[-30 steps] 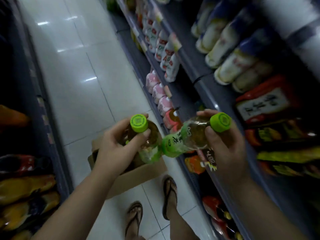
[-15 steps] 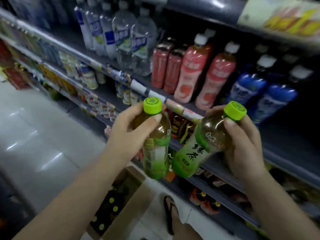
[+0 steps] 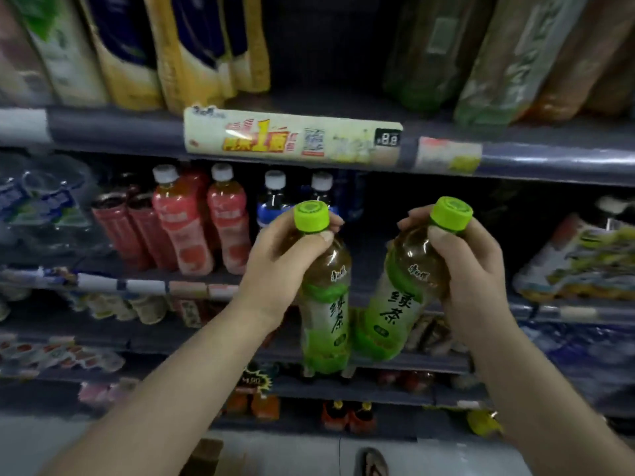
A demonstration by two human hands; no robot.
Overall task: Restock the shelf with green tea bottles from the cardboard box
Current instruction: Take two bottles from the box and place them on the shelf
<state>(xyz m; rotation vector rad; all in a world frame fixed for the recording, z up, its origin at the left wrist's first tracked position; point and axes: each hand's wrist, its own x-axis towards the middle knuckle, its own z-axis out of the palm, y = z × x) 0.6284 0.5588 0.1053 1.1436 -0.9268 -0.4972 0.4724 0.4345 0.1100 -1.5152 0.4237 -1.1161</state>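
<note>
Carry step — both bottles are up at shelf height, neither set down yet. The left hand point(image 3: 275, 266) grips the neck and shoulder of the left green tea bottle point(image 3: 324, 304), fingers curled just under its green cap point(image 3: 311, 217); that bottle hangs close to upright. The right hand point(image 3: 470, 273) wraps the upper part of the right green tea bottle point(image 3: 398, 304), thumb pressed below the cap, w/ the bottle tilted so its base swings toward the other one. The two bases look to be touching or nearly so, in front of the shelf edge point(image 3: 378, 364).

Behind the hands, the middle shelf holds pink bottles point(image 3: 202, 228) and blue bottles point(image 3: 275, 201) on the left; to the right of them is a dark gap point(image 3: 446, 207), prob. the slot meant for the tea, though I can't confirm that. A corner of the cardboard box point(image 3: 206, 455) shows on the floor at the bottom edge.

Next move, as I judge it — push both bottles forward into that gap, straighten the right one so it lands flat on its base, then let go one hand at a time. Watch the caps against the shelf rail point(image 3: 295, 139) above & the neighbouring blue bottles.
</note>
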